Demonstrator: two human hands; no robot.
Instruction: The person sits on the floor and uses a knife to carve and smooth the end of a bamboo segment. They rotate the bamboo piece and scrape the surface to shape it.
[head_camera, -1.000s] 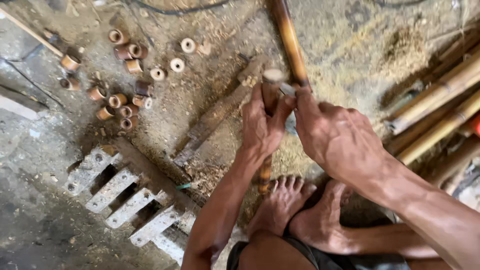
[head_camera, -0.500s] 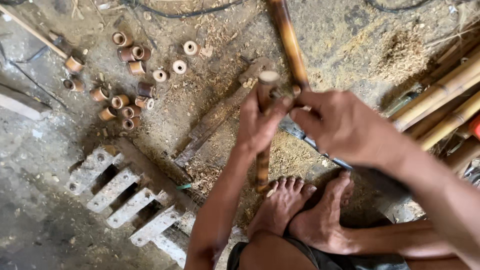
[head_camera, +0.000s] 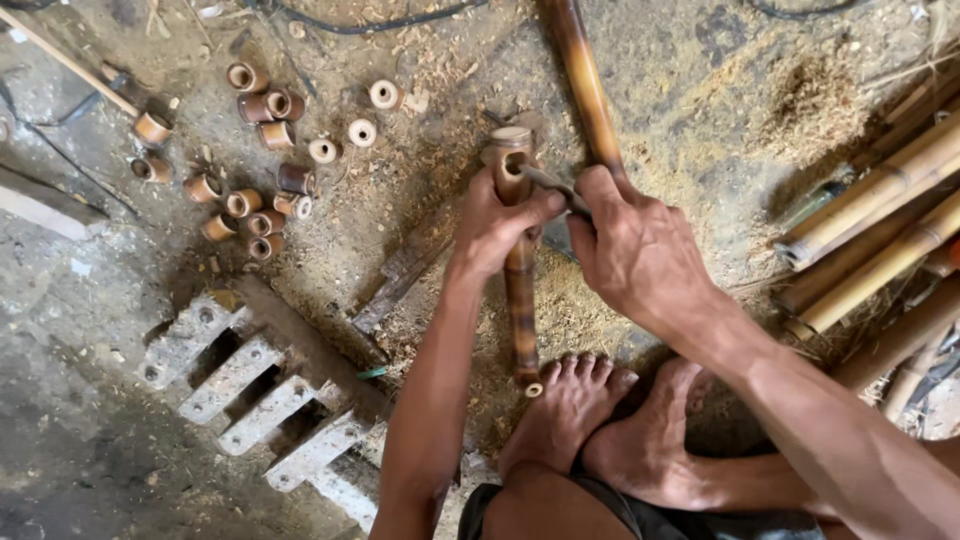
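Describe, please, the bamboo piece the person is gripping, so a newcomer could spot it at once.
Start at the bare feet at bottom centre. A short brown bamboo stick rises from the toes, gripped by the left hand. Unlike the long poles stacked right, its hollow top has a dark tool in it.

Left hand (head_camera: 495, 225) and right hand (head_camera: 640, 250): bare, no gloves, rings or watch; forearms unsleeved. Both feet (head_camera: 610, 425) bare, no footwear. Dark shorts (head_camera: 640, 515) partly visible at lower frame edge.
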